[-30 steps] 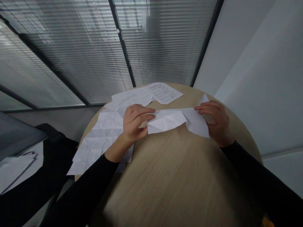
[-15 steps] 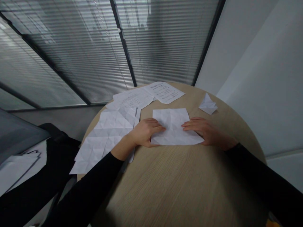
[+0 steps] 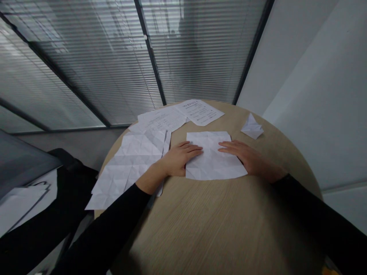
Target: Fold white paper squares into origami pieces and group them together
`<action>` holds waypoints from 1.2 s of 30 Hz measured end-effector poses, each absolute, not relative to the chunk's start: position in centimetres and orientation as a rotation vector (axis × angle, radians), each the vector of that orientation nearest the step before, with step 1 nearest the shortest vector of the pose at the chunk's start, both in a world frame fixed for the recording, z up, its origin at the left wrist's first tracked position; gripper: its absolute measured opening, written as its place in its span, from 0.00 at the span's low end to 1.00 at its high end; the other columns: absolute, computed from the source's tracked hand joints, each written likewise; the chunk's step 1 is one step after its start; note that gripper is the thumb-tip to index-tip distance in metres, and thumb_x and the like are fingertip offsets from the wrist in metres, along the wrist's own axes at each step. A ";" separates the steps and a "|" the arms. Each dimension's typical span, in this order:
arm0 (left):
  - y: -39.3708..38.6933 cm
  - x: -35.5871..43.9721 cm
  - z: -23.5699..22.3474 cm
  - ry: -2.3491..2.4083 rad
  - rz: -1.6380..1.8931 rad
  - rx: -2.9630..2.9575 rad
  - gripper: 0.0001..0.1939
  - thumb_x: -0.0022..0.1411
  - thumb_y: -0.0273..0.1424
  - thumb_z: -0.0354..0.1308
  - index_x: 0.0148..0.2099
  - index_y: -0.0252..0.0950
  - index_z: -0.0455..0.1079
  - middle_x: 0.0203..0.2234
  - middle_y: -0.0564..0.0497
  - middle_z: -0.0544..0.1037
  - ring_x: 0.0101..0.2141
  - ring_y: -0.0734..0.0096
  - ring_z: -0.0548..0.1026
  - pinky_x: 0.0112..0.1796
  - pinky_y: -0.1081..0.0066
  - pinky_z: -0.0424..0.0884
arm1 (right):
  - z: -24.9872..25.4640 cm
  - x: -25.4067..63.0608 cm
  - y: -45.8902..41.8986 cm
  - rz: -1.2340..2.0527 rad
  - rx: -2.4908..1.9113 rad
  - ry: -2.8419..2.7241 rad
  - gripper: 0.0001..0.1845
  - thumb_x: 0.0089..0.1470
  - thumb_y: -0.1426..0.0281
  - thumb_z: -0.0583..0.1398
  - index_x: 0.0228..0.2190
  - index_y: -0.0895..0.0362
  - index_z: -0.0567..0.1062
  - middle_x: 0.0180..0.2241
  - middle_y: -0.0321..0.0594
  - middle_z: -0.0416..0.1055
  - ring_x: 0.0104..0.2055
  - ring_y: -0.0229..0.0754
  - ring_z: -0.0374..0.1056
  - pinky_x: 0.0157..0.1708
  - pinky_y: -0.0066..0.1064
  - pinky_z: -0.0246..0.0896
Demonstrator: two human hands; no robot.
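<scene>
A round, pale wooden table stands near grey slatted blinds; the left hand and right hand lie flat, not clenched, on the left and right of a creased white paper sheet between them; pressing one side harder might make it twist or wrinkle; a leftward slip might push the crinkled white papers by the left wrist.
</scene>
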State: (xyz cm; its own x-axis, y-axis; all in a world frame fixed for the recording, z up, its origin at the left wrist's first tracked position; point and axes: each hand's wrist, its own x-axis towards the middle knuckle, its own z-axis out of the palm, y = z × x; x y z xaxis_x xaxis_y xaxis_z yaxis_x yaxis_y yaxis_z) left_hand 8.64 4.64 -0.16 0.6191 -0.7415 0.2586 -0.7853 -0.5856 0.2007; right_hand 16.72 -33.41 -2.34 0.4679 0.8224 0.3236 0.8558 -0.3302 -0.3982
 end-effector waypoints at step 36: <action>2.8 8.3 -0.8 -0.131 0.530 2.850 0.33 0.70 0.58 0.67 0.61 0.35 0.73 0.52 0.33 0.85 0.56 0.36 0.81 0.65 0.39 0.71 | -4.6 16.6 -30.4 -0.552 -2.447 -0.870 0.34 0.66 0.56 0.70 0.67 0.54 0.73 0.63 0.59 0.81 0.63 0.74 0.78 0.67 0.74 0.69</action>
